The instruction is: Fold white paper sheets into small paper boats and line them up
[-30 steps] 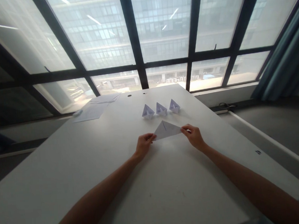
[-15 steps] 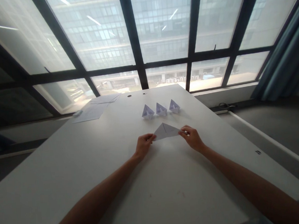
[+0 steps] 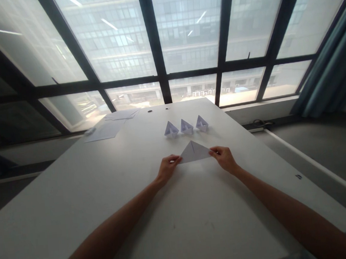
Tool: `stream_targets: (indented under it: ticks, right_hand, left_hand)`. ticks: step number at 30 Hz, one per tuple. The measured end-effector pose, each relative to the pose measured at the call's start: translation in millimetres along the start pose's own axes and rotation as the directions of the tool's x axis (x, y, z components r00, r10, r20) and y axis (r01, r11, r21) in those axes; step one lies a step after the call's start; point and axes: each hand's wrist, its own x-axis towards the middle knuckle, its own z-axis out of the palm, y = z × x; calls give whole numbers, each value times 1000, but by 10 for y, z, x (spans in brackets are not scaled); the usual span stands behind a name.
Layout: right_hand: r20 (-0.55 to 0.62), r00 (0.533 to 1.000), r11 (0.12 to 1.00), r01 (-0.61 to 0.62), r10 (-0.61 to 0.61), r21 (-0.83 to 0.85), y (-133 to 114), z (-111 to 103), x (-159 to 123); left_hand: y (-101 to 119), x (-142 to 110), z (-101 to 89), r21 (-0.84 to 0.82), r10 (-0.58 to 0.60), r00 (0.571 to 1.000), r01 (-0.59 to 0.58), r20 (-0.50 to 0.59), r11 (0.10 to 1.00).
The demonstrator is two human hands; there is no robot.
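A folded sheet of paper [image 3: 195,152] in a wide triangle, with a crease running down from its peak, is held above the table between both hands. My left hand [image 3: 167,166] pinches its left corner between thumb and fingers. The right corner is gripped the same way by my right hand [image 3: 224,157]. Just beyond the paper stand three small folded paper boats in a row: a left boat [image 3: 171,130], a middle boat [image 3: 186,127] and a right boat [image 3: 201,123].
The white table [image 3: 129,177] stretches toward the windows. Loose paper sheets [image 3: 104,131] lie at its far left, with a small pale object [image 3: 89,132] at their edge. A blue curtain [image 3: 321,70] hangs at the right, and a small dark mark [image 3: 298,176] shows near the right edge.
The folded paper has shifted slightly right and looks flatter, its lower edge straighter. Both hands have moved slightly right with it, still gripping the corners. The boats have stayed put.
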Motion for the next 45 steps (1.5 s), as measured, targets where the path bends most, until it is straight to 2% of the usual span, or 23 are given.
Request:
stream_targets:
  ticks: [5,10,13,16,21,28,37,39,43,45]
  right_hand:
    - [-14,1000,1000,-5,5,4,51,-11,17]
    - [-9,1000,999,-25,25,-26,112,-40,43]
    - [14,999,996,-41,43,-74,168,-67,54]
    - [58,998,988,-19,28,-156,204,-86,50]
    - [102,995,968,41,-16,-249,174,-81,24]
    - [115,993,969,38,-10,-243,167,-79,22]
    - [173,980,988,-72,95,-136,129,-110,40]
    - [184,979,987,-64,91,-147,119,-103,36]
    - [200,979,976,-5,49,-216,105,-80,23]
    - [219,975,968,11,46,-251,94,-73,17]
  left_hand:
    - [-43,19,-8,60,-31,999,29,34,998]
    - [-60,-10,19,148,48,995,-60,83,987]
    - [-23,-60,45,233,70,980,-113,185,966]
    - [39,-104,55,300,92,947,-189,309,935]
    - [92,-129,45,403,171,906,-333,387,852]
    - [48,-120,43,483,212,831,-485,514,729]
    - [108,-165,32,602,221,810,-559,542,570]
    - [126,-163,13,567,255,769,-614,585,550]
    - [115,-137,-12,400,231,613,-711,756,578]
    - [97,-127,-15,374,202,589,-704,783,603]
